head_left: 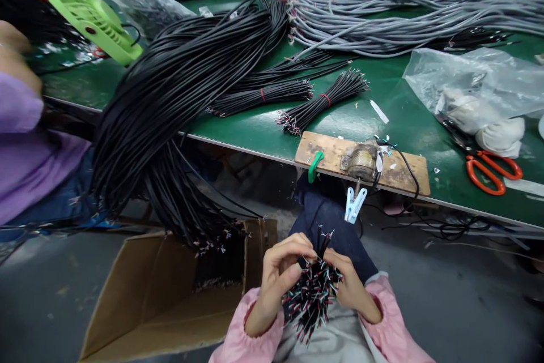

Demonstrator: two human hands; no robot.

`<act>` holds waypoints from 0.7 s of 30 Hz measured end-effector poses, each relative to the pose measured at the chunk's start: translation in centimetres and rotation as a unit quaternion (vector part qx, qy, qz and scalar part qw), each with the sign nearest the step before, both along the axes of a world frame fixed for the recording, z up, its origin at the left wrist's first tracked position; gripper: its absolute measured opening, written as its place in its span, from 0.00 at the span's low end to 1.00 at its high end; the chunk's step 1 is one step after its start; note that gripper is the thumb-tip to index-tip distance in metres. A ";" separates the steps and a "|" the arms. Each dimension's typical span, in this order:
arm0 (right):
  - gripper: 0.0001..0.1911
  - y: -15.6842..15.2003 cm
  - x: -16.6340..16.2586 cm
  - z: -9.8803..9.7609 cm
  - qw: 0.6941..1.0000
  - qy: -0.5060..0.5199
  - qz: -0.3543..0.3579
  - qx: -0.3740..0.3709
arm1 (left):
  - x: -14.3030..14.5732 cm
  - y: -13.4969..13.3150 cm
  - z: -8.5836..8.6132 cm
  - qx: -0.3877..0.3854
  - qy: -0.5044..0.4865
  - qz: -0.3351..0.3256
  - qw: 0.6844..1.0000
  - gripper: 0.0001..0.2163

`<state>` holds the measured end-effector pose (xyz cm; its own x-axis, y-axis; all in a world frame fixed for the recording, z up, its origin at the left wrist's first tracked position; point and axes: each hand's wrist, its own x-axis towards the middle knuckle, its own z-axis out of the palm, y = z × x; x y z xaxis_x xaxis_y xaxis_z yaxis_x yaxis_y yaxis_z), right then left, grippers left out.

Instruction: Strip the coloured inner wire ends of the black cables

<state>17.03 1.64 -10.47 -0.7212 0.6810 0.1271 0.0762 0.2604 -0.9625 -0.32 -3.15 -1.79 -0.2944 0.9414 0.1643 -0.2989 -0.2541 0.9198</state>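
Note:
A thick bunch of short black cables point(312, 289) with stripped red, white and green wire ends stands over my lap. My left hand point(283, 267) curls around its left side, thumb and fingers near the top. On the other side, my right hand point(348, 281) wraps the bunch, its fingers partly hidden behind the cables. A few cable ends point(325, 235) poke up above the rest between my hands. Beyond them, a light blue clothespin point(355, 204) hangs from a small motor point(362, 160) on a wooden board point(399, 170) at the table edge.
Long black cables point(182, 68) drape off the green table point(263, 125) toward a cardboard box point(157, 295). Two tied bundles point(329, 99) lie near the edge. Orange-handled scissors point(488, 165), a plastic bag point(476, 74), grey cables point(382, 17) and a green fan point(89, 17) surround them. Co-workers sit left and opposite.

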 end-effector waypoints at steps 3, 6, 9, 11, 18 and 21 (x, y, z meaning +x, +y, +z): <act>0.16 0.0 0.0 0.1 1.000 0.002 -0.006 0.003 | 0.0 0.0 -0.2 0.004 0.002 0.001 1.000 0.14; 0.16 0.0 0.1 0.3 1.000 -0.003 -0.008 0.002 | -0.1 0.0 -0.4 0.004 0.001 -0.003 1.000 0.13; 0.16 0.0 0.1 0.5 1.000 -0.015 -0.014 0.001 | -0.1 -0.1 -0.4 0.005 -0.007 -0.009 1.000 0.13; 0.17 0.0 0.2 0.6 1.000 -0.010 -0.019 0.010 | -0.1 -0.2 -0.4 -0.001 -0.011 -0.012 1.000 0.13; 0.20 0.0 0.0 0.1 1.000 0.007 -0.004 0.010 | 0.0 -0.4 0.1 -0.016 -0.017 -0.005 1.000 0.11; 0.20 -0.1 -0.1 -0.3 1.000 0.009 0.001 0.001 | -0.1 -0.4 0.1 -0.015 -0.015 -0.006 1.000 0.13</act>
